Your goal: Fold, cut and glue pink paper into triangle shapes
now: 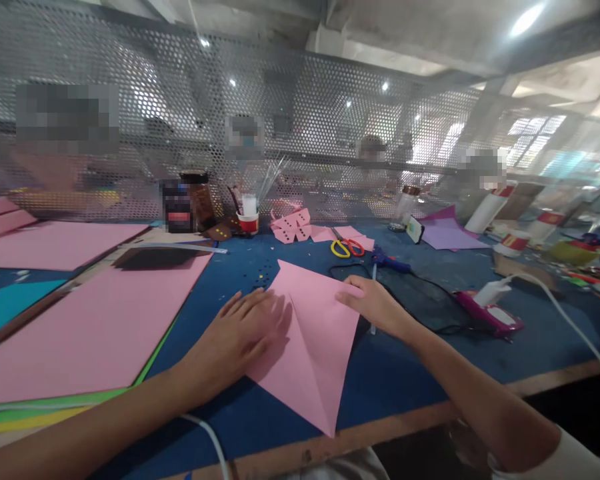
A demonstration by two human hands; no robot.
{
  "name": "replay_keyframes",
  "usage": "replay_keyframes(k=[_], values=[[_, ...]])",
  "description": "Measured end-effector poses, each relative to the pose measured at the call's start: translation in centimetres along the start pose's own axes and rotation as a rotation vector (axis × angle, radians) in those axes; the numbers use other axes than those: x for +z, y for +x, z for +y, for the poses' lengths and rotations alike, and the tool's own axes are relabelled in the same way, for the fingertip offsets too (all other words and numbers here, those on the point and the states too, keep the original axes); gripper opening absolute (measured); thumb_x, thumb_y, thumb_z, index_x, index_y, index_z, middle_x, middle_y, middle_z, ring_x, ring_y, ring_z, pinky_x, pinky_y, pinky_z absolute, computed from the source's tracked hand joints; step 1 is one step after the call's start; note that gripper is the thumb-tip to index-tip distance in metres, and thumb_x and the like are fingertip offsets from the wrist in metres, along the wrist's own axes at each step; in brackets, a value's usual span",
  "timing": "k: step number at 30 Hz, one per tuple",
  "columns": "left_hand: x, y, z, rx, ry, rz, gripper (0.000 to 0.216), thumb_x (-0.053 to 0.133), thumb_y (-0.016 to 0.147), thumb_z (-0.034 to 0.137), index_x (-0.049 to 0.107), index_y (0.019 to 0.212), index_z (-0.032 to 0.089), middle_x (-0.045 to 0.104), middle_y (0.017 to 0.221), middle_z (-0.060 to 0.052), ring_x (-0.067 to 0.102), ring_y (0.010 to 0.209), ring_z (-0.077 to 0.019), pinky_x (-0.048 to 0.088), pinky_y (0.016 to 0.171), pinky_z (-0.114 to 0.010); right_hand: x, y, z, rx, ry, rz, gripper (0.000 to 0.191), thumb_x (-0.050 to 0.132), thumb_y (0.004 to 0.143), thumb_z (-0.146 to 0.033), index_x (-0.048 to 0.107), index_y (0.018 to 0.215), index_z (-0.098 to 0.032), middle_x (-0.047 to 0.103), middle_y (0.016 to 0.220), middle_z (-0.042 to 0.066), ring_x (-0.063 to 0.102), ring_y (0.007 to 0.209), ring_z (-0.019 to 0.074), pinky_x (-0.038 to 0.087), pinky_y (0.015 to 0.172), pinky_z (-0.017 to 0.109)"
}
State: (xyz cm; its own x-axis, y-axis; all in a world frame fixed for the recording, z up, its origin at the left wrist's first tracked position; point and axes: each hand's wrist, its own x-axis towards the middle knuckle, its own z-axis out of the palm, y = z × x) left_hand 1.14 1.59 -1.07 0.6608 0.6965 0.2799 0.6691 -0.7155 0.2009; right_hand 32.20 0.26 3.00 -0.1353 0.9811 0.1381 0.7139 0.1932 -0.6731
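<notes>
A sheet of pink paper (325, 327) with a diagonal crease lies on the blue tabletop in front of me, its near corner reaching the table edge. Resting on the sheet's left side is my left hand (250, 327), fingers stretched out and slightly blurred. My right hand (367, 300) pinches the sheet's right corner between thumb and fingers. Just beyond the sheet are scissors (347, 248) with one yellow and one red handle. A blue glue gun (393, 261) lies right of them, its clear glue stick pointing toward me.
Large pink sheets (95, 327) are stacked at left over green and yellow ones. Pink cut-outs (293, 225) and a red-and-white cup (249, 222) stand near the perforated metal screen (320, 100). At right lie a magenta power strip (487, 313), cords and purple paper (450, 232).
</notes>
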Motion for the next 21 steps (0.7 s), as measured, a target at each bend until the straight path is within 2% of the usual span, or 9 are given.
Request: replay_keyframes(k=[3, 6, 8, 11, 13, 16, 21], values=[[0.1, 0.3, -0.8, -0.149, -0.097, 0.052, 0.061, 0.048, 0.098, 0.050, 0.037, 0.150, 0.021, 0.044, 0.155, -0.015, 0.036, 0.145, -0.0338, 0.030, 0.117, -0.060, -0.3, -0.2, -0.4, -0.075, 0.076, 0.063, 0.022, 0.057, 0.092, -0.040, 0.062, 0.088, -0.019, 0.064, 0.086, 0.000, 0.057, 0.079, 0.0162, 0.040, 0.071, 0.025], [-0.3, 0.6, -1.0, -0.200, -0.252, 0.102, 0.058, 0.049, 0.097, 0.054, 0.042, 0.146, 0.024, 0.046, 0.153, -0.014, 0.043, 0.141, -0.0333, 0.038, 0.113, -0.057, -0.5, -0.4, -0.7, -0.120, 0.105, 0.132, 0.025, 0.058, 0.093, -0.044, 0.063, 0.091, -0.019, 0.064, 0.088, 0.001, 0.056, 0.082, 0.0166, 0.041, 0.074, 0.025], [-0.6, 0.8, -1.0, -0.224, -0.378, 0.127, 0.059, 0.053, 0.095, 0.053, 0.042, 0.145, 0.024, 0.054, 0.147, -0.013, 0.047, 0.139, -0.0320, 0.042, 0.111, -0.054, -0.5, -0.3, -0.6, -0.135, 0.109, 0.172, 0.027, 0.059, 0.092, -0.046, 0.064, 0.091, -0.020, 0.064, 0.088, 0.000, 0.056, 0.083, 0.0169, 0.041, 0.075, 0.025], [-0.8, 1.1, -1.2, -0.264, -0.541, 0.144, 0.064, 0.060, 0.092, 0.048, 0.038, 0.147, 0.024, 0.064, 0.134, -0.011, 0.052, 0.134, -0.0298, 0.040, 0.113, -0.053, -0.3, -0.2, -0.3, -0.134, 0.116, 0.213, 0.028, 0.060, 0.092, -0.047, 0.064, 0.090, -0.020, 0.064, 0.086, 0.000, 0.056, 0.080, 0.0165, 0.041, 0.073, 0.025], [-0.8, 1.2, -1.4, -0.293, -0.605, 0.154, 0.065, 0.063, 0.089, 0.047, 0.039, 0.146, 0.024, 0.063, 0.136, -0.012, 0.054, 0.132, -0.0296, 0.038, 0.114, -0.053, -0.2, -0.1, -0.2, -0.141, 0.123, 0.242, 0.029, 0.059, 0.093, -0.049, 0.065, 0.091, -0.020, 0.064, 0.085, 0.000, 0.055, 0.077, 0.0161, 0.041, 0.071, 0.025], [-0.7, 1.3, -1.6, -0.341, -0.630, 0.138, 0.067, 0.061, 0.088, 0.049, 0.040, 0.146, 0.022, 0.056, 0.144, -0.014, 0.051, 0.134, -0.0315, 0.037, 0.115, -0.053, -0.2, -0.1, -0.1, -0.185, 0.139, 0.297, 0.030, 0.061, 0.092, -0.049, 0.065, 0.091, -0.020, 0.062, 0.083, 0.000, 0.054, 0.075, 0.0158, 0.041, 0.070, 0.025], [-0.3, 0.9, -1.5, -0.371, -0.481, 0.098, 0.072, 0.060, 0.086, 0.053, 0.041, 0.147, 0.022, 0.051, 0.148, -0.014, 0.045, 0.139, -0.0340, 0.033, 0.116, -0.054, -0.3, -0.1, -0.2, -0.242, 0.208, 0.352, 0.027, 0.065, 0.091, -0.046, 0.064, 0.085, -0.019, 0.056, 0.075, -0.002, 0.050, 0.071, 0.0139, 0.040, 0.067, 0.023]])
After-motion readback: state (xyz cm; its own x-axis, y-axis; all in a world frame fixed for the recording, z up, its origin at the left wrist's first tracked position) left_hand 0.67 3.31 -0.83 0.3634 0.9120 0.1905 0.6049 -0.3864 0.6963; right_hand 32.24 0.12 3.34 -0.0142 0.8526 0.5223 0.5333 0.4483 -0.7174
